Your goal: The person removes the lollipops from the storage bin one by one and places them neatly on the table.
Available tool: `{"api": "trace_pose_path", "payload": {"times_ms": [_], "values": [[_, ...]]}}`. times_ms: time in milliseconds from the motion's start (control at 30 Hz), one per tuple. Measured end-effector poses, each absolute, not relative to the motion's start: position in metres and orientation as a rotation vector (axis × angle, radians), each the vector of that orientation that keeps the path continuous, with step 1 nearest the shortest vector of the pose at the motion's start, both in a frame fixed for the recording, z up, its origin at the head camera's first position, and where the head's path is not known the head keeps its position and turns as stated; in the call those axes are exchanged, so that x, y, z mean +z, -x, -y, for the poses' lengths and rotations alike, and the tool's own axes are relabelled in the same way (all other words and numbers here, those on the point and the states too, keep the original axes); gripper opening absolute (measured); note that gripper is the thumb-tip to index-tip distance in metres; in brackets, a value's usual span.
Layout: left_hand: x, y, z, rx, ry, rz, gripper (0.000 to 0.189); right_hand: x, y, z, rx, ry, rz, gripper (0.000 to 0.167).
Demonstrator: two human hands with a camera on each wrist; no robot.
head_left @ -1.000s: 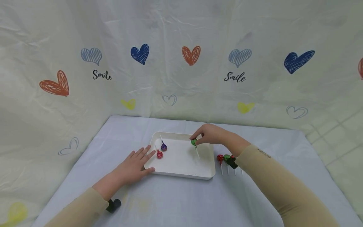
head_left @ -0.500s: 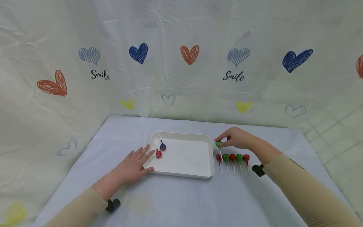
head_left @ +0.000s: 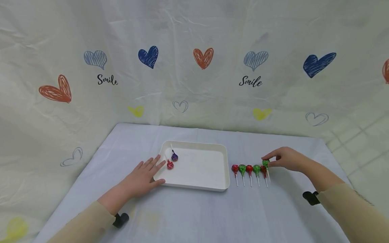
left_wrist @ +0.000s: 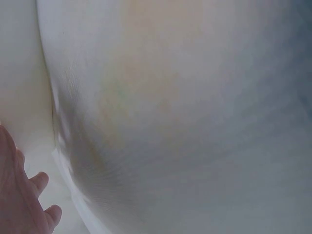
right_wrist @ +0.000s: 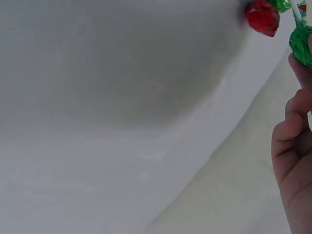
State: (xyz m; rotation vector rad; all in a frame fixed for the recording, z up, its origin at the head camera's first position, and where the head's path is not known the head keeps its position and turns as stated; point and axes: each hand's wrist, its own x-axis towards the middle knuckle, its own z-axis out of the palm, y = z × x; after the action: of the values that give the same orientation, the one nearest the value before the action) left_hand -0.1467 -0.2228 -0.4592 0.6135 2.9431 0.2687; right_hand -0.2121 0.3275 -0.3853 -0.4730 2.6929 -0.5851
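My right hand (head_left: 288, 159) pinches a green-wrapped lollipop (head_left: 265, 163) by its head, with the white stick hanging down. It overlaps the red lollipop (head_left: 263, 170) at the right end of a row. In the right wrist view the green lollipop (right_wrist: 302, 46) sits at the fingertips, near a red one (right_wrist: 263, 18). My left hand (head_left: 142, 178) lies with spread fingers on the left rim of a white tray (head_left: 197, 168). Inside that tray, close to those fingers, are a red-and-white lollipop (head_left: 170, 165) and a purple lollipop (head_left: 174, 156).
To the right of the tray, red and green lollipops (head_left: 249, 169) alternate in a row, sticks toward me. A white cloth (head_left: 194, 216) covers the table. Behind it hangs a pale curtain (head_left: 182, 81) printed with hearts.
My right hand has carried the green lollipop rightward from over the tray, past the row, to its right end. My left hand has stayed at the tray's left rim.
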Motion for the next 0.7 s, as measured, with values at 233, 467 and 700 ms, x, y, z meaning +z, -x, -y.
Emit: {"api": "trace_pose_path", "payload": {"times_ms": [233,467,700], "values": [[-0.459,0.146,0.224,0.282,-0.610,-2.943,0.081,-0.395,0.206,-0.352,-0.569,0.439,-2.705,0.032],[-0.456,0.144,0.223,0.283,-0.612,-2.945,0.081,-0.403,0.209,-0.354,-0.599,0.436,-2.673,0.031],[-0.450,0.142,0.220,0.277,-0.614,-2.934,0.084,-0.411,0.212,-0.354,-0.608,0.428,-2.643,0.029]]}}
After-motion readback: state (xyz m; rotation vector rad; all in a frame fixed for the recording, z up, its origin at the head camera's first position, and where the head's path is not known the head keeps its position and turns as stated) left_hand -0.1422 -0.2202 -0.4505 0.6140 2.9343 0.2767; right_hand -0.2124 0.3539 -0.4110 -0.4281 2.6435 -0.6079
